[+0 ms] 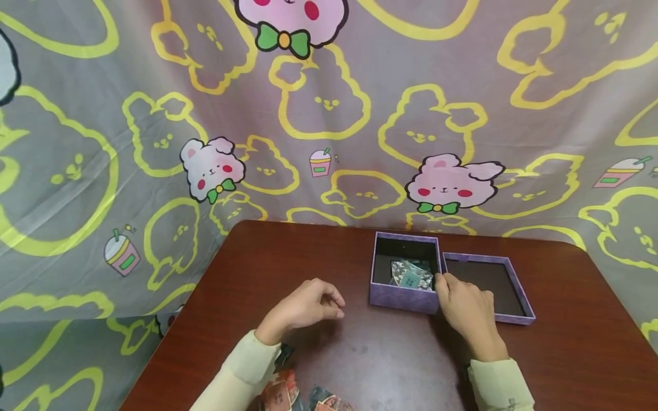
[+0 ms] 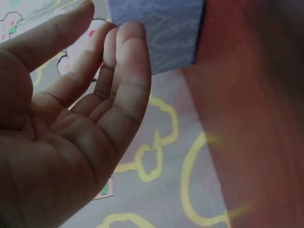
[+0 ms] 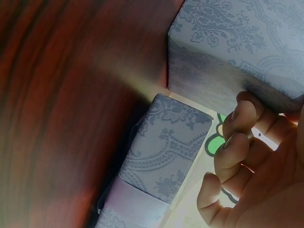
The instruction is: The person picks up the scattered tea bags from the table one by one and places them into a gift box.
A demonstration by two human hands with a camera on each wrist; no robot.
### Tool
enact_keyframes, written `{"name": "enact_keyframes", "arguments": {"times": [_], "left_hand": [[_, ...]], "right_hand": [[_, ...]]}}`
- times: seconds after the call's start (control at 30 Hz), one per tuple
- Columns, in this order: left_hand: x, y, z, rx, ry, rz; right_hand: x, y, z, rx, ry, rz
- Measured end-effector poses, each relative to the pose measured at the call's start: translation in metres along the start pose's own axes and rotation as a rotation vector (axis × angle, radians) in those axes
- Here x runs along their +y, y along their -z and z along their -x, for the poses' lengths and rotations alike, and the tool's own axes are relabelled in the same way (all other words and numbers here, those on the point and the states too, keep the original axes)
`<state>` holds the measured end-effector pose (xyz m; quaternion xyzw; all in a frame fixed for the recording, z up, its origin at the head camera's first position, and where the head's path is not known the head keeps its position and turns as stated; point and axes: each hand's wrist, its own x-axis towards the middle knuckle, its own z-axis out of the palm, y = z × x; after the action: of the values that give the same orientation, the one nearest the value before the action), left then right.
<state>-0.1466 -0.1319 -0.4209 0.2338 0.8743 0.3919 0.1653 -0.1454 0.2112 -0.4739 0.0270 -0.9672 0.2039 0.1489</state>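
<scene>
An open purple box (image 1: pixel 403 297) with a dark inside stands toward the back of the table, holding several patterned paper pieces (image 1: pixel 411 275). My right hand (image 1: pixel 465 308) grips the box's right front corner, thumb side at the rim. In the right wrist view, the fingers (image 3: pixel 237 147) curl beside the box's patterned wall (image 3: pixel 218 42). My left hand (image 1: pixel 305 305) hovers over the table, left of the box, holding nothing. Its fingers (image 2: pixel 130 71) bend loosely in the left wrist view, the thumb apart from them.
The shallow purple lid (image 1: pixel 514 314) lies inside up, right of the box. Reddish and dark printed paper pieces (image 1: pixel 280 391) lie at the table's near edge, partly behind the left sleeve. A patterned cloth (image 1: pixel 360 154) hangs behind the brown table (image 1: pixel 308 251).
</scene>
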Motion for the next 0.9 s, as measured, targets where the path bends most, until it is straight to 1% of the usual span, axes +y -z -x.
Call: {"name": "enact_keyframes", "arguments": {"times": [0.17, 0.4, 0.53, 0.63, 0.73, 0.83, 0.9], "left_hand": [[-0.010, -0.006, 0.012, -0.076, 0.033, 0.015], [-0.018, -0.013, 0.023, -0.115, 0.052, 0.030], [-0.021, -0.024, 0.032, -0.186, 0.094, -0.051], [-0.021, -0.033, 0.039, -0.220, 0.126, -0.140], [-0.020, -0.041, 0.045, -0.217, 0.140, -0.207], [-0.019, -0.046, 0.048, -0.211, 0.136, -0.283], [-0.019, -0.048, 0.050, -0.210, 0.133, -0.316]], "right_hand": [[-0.001, 0.000, 0.000, 0.008, 0.003, 0.004], [-0.002, -0.002, 0.001, -0.005, -0.008, -0.001], [-0.002, -0.003, 0.002, -0.013, -0.009, -0.004], [-0.002, -0.004, 0.002, -0.008, -0.012, 0.001], [-0.002, -0.004, 0.002, -0.007, -0.016, -0.002], [-0.002, -0.003, 0.002, -0.014, -0.021, -0.008], [-0.002, -0.003, 0.002, -0.010, -0.021, -0.009]]}}
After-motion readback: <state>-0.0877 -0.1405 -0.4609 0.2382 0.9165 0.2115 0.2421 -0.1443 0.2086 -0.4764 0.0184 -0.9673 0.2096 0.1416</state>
